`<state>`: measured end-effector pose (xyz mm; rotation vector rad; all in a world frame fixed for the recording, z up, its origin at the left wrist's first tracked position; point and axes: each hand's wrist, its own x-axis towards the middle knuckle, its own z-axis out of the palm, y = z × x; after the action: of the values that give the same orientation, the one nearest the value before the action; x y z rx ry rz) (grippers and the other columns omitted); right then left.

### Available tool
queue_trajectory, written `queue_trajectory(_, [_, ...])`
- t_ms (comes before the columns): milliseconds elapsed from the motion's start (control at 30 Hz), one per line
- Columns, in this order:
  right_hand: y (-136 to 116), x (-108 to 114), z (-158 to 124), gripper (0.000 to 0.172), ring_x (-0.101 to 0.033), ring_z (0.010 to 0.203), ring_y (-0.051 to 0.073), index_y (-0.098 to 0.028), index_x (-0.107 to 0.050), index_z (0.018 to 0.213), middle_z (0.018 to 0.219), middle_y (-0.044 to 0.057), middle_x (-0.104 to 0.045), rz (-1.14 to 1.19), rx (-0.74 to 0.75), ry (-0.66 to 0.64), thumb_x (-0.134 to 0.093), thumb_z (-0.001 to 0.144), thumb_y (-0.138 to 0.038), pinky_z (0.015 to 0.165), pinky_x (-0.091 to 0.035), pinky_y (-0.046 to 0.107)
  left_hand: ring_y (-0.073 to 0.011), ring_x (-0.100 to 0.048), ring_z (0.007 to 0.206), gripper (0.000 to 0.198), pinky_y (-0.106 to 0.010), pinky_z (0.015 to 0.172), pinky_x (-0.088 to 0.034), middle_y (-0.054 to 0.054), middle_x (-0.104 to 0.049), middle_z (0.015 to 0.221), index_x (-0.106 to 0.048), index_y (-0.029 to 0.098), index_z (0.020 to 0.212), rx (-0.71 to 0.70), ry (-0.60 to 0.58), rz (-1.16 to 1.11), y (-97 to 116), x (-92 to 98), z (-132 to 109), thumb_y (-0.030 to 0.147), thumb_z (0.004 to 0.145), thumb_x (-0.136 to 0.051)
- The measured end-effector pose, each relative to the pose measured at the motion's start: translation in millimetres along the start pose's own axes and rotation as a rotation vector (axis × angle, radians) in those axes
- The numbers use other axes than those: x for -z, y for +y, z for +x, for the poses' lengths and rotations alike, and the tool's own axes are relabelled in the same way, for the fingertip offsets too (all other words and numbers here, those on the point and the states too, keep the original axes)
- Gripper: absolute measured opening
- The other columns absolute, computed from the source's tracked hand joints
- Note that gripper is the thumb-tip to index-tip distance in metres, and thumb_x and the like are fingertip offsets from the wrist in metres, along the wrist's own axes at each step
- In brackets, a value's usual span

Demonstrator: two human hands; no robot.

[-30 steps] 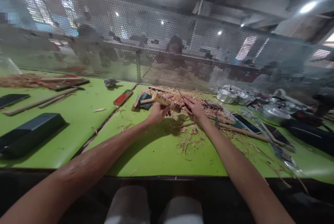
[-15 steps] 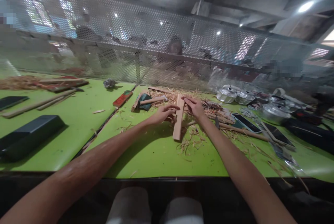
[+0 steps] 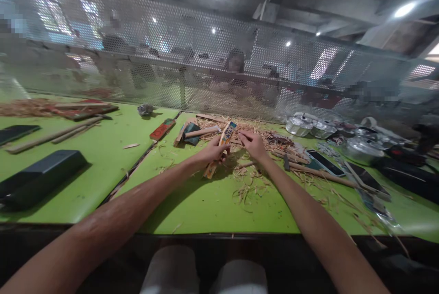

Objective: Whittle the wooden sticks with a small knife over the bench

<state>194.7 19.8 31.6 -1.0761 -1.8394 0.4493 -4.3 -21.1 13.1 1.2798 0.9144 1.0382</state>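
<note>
My left hand [image 3: 215,151] is wrapped round a flat wooden strip [image 3: 227,134] that leans over the bench, its printed side, yellow and blue, turned up. The strip's lower end [image 3: 210,170] shows below the fingers. To the right, apart from the strip, my right hand [image 3: 253,144] has its fingers curled together; whether they pinch anything is too small to tell. Beneath and behind both hands lie curled wood shavings [image 3: 248,184] on the green bench top [image 3: 192,202].
A hammer [image 3: 286,162], a phone [image 3: 325,162] and metal pots [image 3: 362,148] lie at right. On the left are a dark case [image 3: 41,179], wooden sticks [image 3: 58,135] and a red-green block [image 3: 163,129]. A perforated screen [image 3: 202,70] stands behind, with people beyond it.
The wooden strip has been turned from its plain face to its printed one and tilted. My left hand has closed round it; my right hand has let go of it.
</note>
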Motion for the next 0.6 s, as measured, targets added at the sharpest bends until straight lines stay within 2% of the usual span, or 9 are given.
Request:
queue_trajectory(100, [1,-6,-3,0.031,-0.073,0.108,0.027,-0.020,-0.085,0.104,0.115,0.009,-0.081,-0.141,0.036,-0.043,-0.063,0.095,-0.039,0.102,-0.054,0.038,-0.0058,-0.048,0.041,0.030,-0.018,0.039,-0.030,0.006,-0.064,0.072,-0.052,0.023,0.112,-0.047,0.013,0.050,2,-0.6,-2,0.031,0.089,-0.070])
queue_trajectory(300, [-10,-13,-5,0.029,-0.074,0.109,0.027,-0.021,-0.085,0.110,0.118,0.011,-0.080,-0.357,0.132,-0.023,-0.059,0.100,-0.029,0.097,-0.054,0.034,-0.0070,-0.040,0.038,0.026,-0.021,0.043,-0.030,0.010,-0.050,0.059,-0.052,0.022,0.108,-0.097,0.101,0.157,0,-3.5,1,0.027,0.088,-0.069])
queue_trajectory(367, [-9,-10,-3,0.029,-0.074,0.106,0.026,-0.020,-0.085,0.112,0.116,0.012,-0.080,-0.412,0.101,0.012,-0.060,0.100,-0.028,0.094,-0.053,0.032,-0.0089,-0.042,0.043,0.024,-0.024,0.049,-0.035,0.009,-0.049,0.061,-0.054,0.022,0.103,-0.135,0.143,0.214,0,-5.2,1,0.026,0.086,-0.070])
queue_trajectory(500, [5,4,6,0.032,-0.073,0.103,0.026,-0.018,-0.084,0.114,0.114,0.013,-0.081,-0.450,-0.030,0.110,-0.057,0.101,-0.030,0.091,-0.053,0.031,-0.0172,-0.055,0.069,0.020,-0.029,0.069,-0.044,0.001,-0.058,0.076,-0.054,0.022,0.095,-0.282,0.252,0.427,2,-9.8,-1,0.018,0.081,-0.068])
queue_trajectory(600, [13,16,10,0.034,-0.073,0.106,0.026,-0.016,-0.084,0.112,0.114,0.014,-0.080,-0.407,-0.018,0.170,-0.056,0.102,-0.032,0.093,-0.052,0.031,-0.0209,-0.057,0.079,0.019,-0.031,0.076,-0.044,-0.002,-0.060,0.083,-0.053,0.023,0.094,-0.324,0.298,0.500,4,-12.9,0,0.016,0.082,-0.066])
